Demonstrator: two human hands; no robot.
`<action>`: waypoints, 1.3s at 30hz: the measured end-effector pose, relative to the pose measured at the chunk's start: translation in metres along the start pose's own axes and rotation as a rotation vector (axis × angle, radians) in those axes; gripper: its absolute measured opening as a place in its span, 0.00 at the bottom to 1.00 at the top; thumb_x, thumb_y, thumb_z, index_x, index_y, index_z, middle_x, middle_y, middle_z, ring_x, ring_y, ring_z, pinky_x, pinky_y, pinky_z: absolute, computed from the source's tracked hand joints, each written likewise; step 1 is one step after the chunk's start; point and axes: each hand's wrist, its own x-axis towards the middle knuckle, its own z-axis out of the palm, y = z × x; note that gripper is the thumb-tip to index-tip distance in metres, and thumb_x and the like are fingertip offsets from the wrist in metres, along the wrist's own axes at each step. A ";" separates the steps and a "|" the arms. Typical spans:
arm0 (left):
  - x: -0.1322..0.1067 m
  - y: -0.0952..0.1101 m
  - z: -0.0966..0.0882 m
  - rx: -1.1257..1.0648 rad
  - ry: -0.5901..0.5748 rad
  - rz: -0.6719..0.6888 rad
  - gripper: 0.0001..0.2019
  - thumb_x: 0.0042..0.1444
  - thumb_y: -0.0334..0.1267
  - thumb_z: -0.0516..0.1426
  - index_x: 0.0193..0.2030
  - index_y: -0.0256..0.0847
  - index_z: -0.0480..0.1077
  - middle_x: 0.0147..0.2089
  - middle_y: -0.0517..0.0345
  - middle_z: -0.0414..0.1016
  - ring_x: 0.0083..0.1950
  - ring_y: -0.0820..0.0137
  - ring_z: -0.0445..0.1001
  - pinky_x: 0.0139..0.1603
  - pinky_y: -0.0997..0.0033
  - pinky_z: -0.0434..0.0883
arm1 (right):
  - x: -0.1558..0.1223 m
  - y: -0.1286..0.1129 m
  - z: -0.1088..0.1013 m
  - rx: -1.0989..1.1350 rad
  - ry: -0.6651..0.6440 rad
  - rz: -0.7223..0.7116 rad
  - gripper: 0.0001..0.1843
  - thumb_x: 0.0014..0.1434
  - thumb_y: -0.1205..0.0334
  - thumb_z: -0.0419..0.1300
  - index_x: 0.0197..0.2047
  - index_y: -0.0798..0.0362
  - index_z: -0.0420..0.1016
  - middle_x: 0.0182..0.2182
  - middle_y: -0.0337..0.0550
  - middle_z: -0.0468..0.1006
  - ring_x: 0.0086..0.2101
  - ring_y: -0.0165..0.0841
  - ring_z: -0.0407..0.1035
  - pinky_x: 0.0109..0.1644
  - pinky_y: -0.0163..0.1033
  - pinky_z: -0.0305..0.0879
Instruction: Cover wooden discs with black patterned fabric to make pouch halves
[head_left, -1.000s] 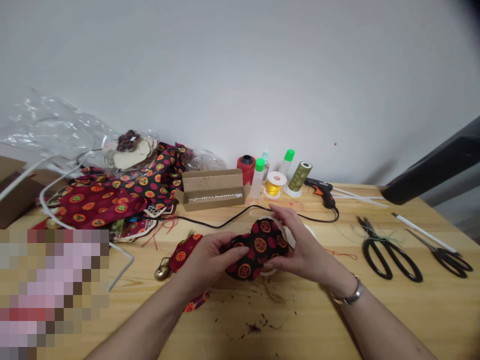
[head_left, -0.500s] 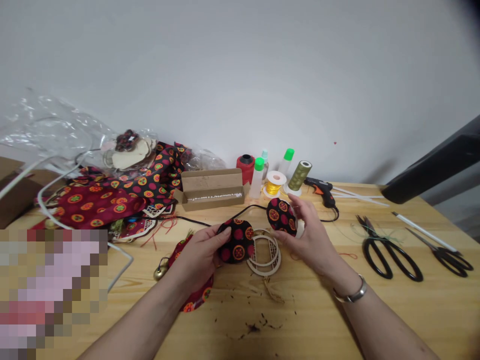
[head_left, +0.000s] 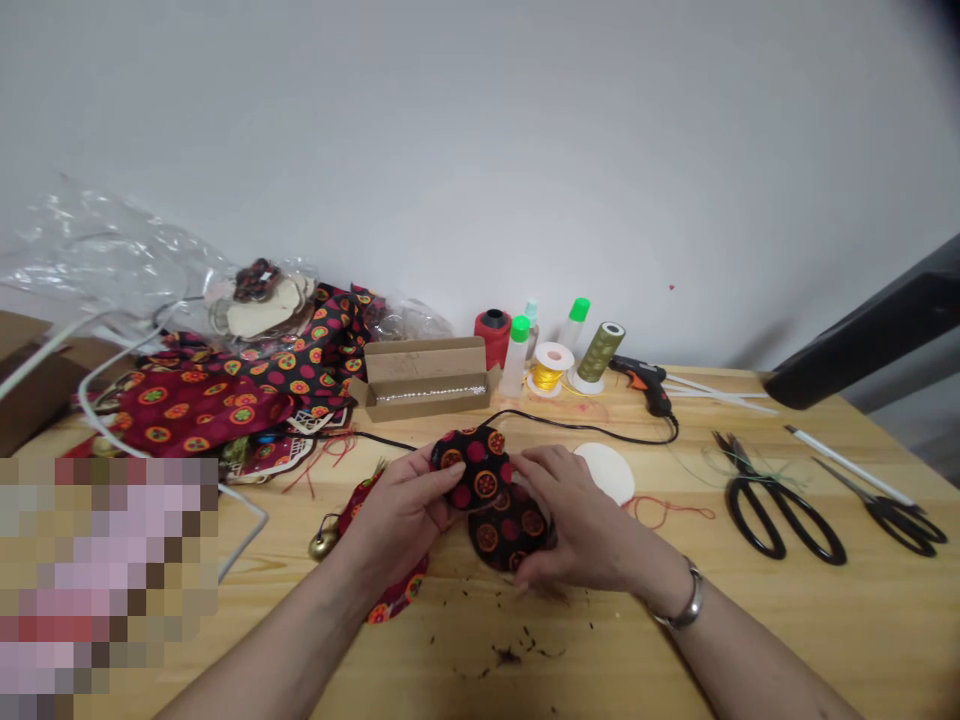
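My left hand (head_left: 401, 510) pinches a fabric-covered disc (head_left: 480, 470), black with orange and dark red circles, between thumb and fingers. Just below and right of it lies a second patterned fabric disc (head_left: 508, 532), partly overlapped by the first. My right hand (head_left: 581, 525) curls round that second disc's right edge, fingers above and thumb below. The pale openwork ring is out of sight in this area. A plain white disc (head_left: 606, 472) lies on the table beyond my right hand. Under my left wrist is a dark red patterned fabric piece (head_left: 397, 597), with a brass bell (head_left: 322, 543) beside it.
An open cardboard box (head_left: 427, 390) stands at the back, beside thread spools (head_left: 551, 370) and green-capped bottles (head_left: 517, 360). A glue gun (head_left: 645, 383) trails a black cord. Two pairs of scissors (head_left: 784, 515) lie right; patterned fabric (head_left: 225, 400) is heaped left.
My right hand has brought its fabric disc left and down beside the one in my left hand. The openwork ring is now hidden, and the white disc has come into view.
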 end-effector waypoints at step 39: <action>-0.003 -0.017 -0.001 0.299 -0.235 -0.079 0.13 0.51 0.34 0.63 0.44 0.39 0.75 0.37 0.58 0.79 0.37 0.72 0.73 0.43 0.72 0.68 | 0.001 -0.012 0.015 0.374 0.316 0.106 0.05 0.61 0.67 0.53 0.33 0.51 0.64 0.30 0.38 0.66 0.32 0.31 0.60 0.36 0.37 0.57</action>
